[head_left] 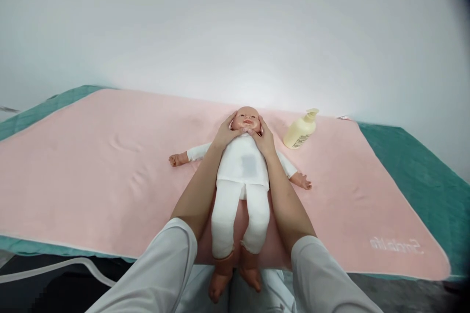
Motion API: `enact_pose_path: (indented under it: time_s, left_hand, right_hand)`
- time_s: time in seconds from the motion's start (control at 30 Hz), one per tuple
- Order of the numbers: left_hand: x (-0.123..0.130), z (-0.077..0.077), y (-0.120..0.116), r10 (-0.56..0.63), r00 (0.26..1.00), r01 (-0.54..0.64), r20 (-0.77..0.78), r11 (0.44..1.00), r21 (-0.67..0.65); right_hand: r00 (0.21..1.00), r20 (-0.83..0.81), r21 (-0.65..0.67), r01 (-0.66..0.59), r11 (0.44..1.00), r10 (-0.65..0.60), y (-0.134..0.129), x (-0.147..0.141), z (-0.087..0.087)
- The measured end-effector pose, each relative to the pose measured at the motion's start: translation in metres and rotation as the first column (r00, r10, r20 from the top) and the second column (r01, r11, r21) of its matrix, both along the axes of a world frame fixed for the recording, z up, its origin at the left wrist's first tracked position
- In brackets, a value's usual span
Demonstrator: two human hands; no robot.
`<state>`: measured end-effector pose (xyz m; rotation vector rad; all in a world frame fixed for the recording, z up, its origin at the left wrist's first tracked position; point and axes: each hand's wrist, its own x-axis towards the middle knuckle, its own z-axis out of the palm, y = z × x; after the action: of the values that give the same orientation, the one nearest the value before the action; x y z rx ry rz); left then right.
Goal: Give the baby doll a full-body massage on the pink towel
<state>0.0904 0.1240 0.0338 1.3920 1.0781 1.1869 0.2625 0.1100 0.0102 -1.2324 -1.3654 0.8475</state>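
A baby doll [242, 161] in a white top and white trousers lies on its back on a pink mat [91, 171], face up, its feet hanging over the near edge. My left hand [226, 133] cups the left side of the doll's head, its thumb below the chin. On the other side, my right hand [264, 137] holds the head in the same way, and the two thumb tips meet under the chin. The fingertips reach up beside the doll's cheeks. Both doll arms are spread outward beyond my forearms.
To the right of the doll's head, a pale yellow pump bottle [299, 132] stands on the mat. A green cover [422, 181] shows under the mat. Behind rises a pale wall [220, 24]. At the lower left runs a white tube [55, 266].
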Motion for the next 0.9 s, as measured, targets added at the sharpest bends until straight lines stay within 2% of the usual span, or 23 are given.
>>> enact_pose_path:
  time_s: [0.23, 0.6, 0.9]
  left_hand:
    - [0.001, 0.002, -0.002, -0.012, 1.000, 0.013, 0.007, 0.999, -0.043]
    - [-0.006, -0.011, 0.009, -0.183, 0.972, 0.193, 0.149, 0.979, -0.058]
    - [-0.009, -0.015, 0.013, -0.221, 0.968, 0.231, 0.114, 0.969, -0.082]
  right_hand:
    - [0.998, -0.051, 0.002, -0.028, 1.000, 0.028, -0.001, 0.003, 0.004]
    - [0.996, -0.039, 0.014, -0.076, 0.997, 0.077, 0.000, 0.010, 0.003]
    - [0.983, -0.113, -0.014, -0.144, 0.989, 0.142, -0.002, 0.016, 0.006]
